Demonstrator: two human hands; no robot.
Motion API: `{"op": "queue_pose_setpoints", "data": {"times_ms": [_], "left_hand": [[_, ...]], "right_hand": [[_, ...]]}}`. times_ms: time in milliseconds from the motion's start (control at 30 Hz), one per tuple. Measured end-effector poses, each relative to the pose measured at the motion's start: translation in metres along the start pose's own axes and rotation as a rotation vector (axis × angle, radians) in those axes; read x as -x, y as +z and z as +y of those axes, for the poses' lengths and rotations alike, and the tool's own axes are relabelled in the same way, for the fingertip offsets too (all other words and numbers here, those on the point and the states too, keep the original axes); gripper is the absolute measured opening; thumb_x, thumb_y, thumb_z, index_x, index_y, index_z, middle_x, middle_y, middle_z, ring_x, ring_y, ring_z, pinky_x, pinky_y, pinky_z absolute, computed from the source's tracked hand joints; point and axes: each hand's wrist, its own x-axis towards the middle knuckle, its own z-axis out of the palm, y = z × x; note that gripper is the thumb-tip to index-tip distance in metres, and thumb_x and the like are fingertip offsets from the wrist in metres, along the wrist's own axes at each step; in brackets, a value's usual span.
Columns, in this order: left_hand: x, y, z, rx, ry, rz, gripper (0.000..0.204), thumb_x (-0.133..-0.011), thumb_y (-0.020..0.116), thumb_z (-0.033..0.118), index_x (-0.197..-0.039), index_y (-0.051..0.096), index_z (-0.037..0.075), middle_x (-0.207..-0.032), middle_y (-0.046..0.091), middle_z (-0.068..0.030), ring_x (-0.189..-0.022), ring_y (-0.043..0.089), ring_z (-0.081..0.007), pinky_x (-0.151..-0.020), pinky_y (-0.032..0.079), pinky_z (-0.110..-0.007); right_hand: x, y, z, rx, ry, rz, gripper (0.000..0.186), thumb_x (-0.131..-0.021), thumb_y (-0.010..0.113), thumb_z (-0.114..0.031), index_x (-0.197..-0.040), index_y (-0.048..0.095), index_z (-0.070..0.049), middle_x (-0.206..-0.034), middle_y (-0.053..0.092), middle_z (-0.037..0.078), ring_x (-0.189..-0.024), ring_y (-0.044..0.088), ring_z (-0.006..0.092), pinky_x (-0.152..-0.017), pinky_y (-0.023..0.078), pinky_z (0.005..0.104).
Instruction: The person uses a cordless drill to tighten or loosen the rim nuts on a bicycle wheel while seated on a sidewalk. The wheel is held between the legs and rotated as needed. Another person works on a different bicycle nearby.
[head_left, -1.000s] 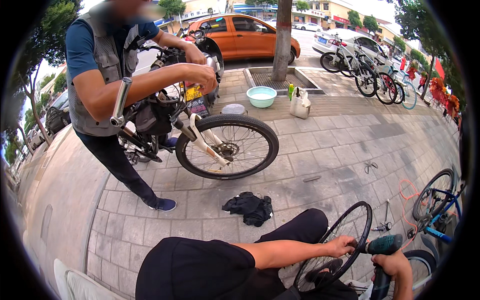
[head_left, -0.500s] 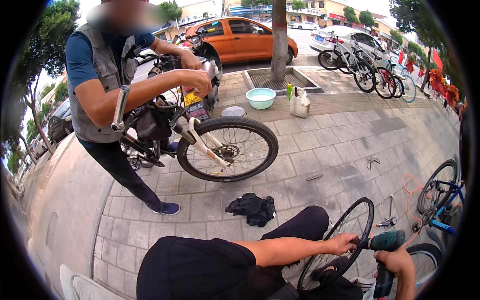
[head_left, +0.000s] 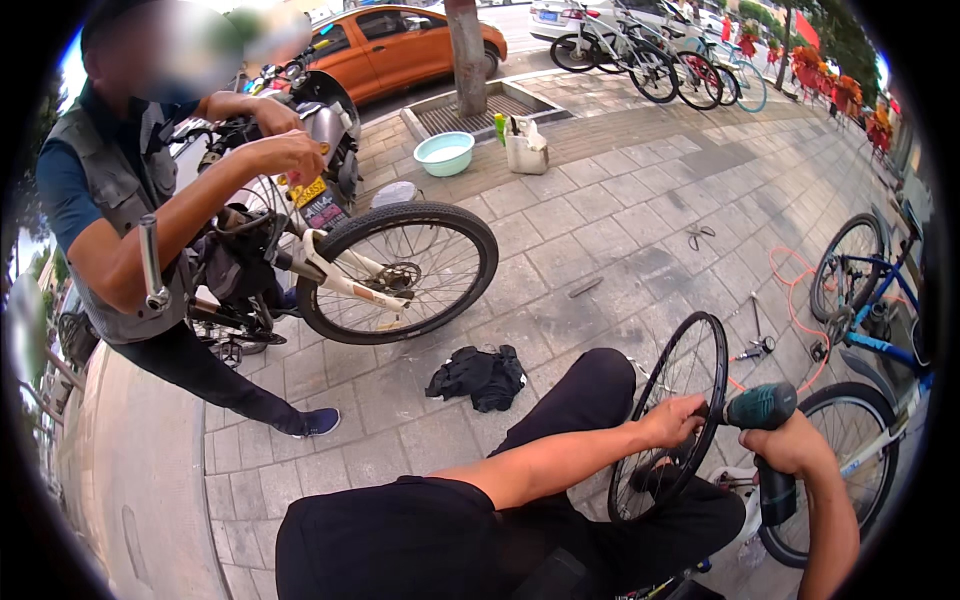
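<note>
A bare bicycle wheel (head_left: 721, 365) with a black rim and thin spokes stands upright between my legs. My left hand (head_left: 675, 420) is closed on the right side of its rim, fingers reaching the inner face; whether they also pinch something small is hidden. My right hand (head_left: 790, 445) wraps the handle of a dark green and black cordless drill (head_left: 762, 405). The drill's nose points left at the outer side of the rim, close to my left fingers. Its tip and the exact contact are too small to make out.
Ahead to the left, another person (head_left: 120, 200) leans over a bicycle with a large front wheel (head_left: 487, 255). A black cloth (head_left: 480, 377) lies on the paving. At right are a blue bicycle (head_left: 885, 345), an orange hose (head_left: 785, 275) and a pump-like tool (head_left: 762, 344). A basin (head_left: 444, 160) stands farther off.
The whole view has turned, so the surroundings sit farther left and more of the blue bicycle shows. My hands keep their hold, with the drill still at the rim.
</note>
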Motion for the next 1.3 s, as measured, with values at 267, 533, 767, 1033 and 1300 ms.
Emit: {"op": "queue_pose_setpoints", "data": {"times_ms": [267,533,767,1033,1300], "left_hand": [[0.006,0.016,-0.006,-0.139,0.05,0.115,0.015,-0.091,0.068,0.002,-0.099,0.056,0.002,-0.092,0.068,-0.021,-0.089,0.068,-0.0462,-0.072,0.053,-0.052],[0.016,0.022,0.007,-0.158,0.022,0.088,0.018,-0.091,0.066,0.001,-0.099,0.051,0.004,-0.094,0.065,-0.0238,-0.09,0.065,-0.0509,-0.074,0.052,-0.055],[0.01,0.032,-0.011,-0.162,0.017,0.119,0.008,-0.095,0.062,0.002,-0.1,0.056,0.001,-0.087,0.071,-0.0193,-0.081,0.072,-0.0383,-0.068,0.055,-0.045],[-0.02,-0.024,-0.019,-0.07,-0.172,0.283,0.011,-0.1,0.064,0.009,-0.104,0.063,-0.001,-0.091,0.073,-0.0181,-0.081,0.073,-0.0282,-0.072,0.056,-0.04],[-0.018,0.011,-0.027,-0.154,-0.3,0.129,0.026,-0.102,0.064,0.024,-0.102,0.055,-0.001,-0.09,0.068,-0.0206,-0.084,0.068,-0.0383,-0.074,0.052,-0.048]], "right_hand": [[0.013,0.001,-0.033,0.029,0.271,0.001,0.031,-0.089,0.073,-0.02,-0.114,0.07,-0.001,-0.08,0.07,0.009,-0.058,0.066,0.018,-0.056,0.057,0.0388],[0.017,0.005,-0.022,0.009,0.243,0.01,0.038,-0.088,0.072,-0.021,-0.124,0.07,-0.009,-0.092,0.073,0.009,-0.067,0.069,0.0181,-0.063,0.059,0.0382],[0.014,0.003,-0.019,0.026,0.358,0.075,0.037,-0.087,0.073,-0.028,-0.116,0.072,-0.004,-0.089,0.071,0.008,-0.059,0.067,0.017,-0.054,0.061,0.0347],[0.005,0.006,-0.029,-0.009,0.245,0.075,0.038,-0.087,0.073,-0.014,-0.124,0.068,-0.005,-0.091,0.07,0.006,-0.068,0.067,0.016,-0.061,0.059,0.0367],[-0.005,0.023,0.066,-0.229,0.237,0.188,0.02,-0.083,0.069,-0.008,-0.102,0.062,-0.003,-0.069,0.061,0.009,-0.043,0.06,0.0252,-0.038,0.051,0.0409]]}}
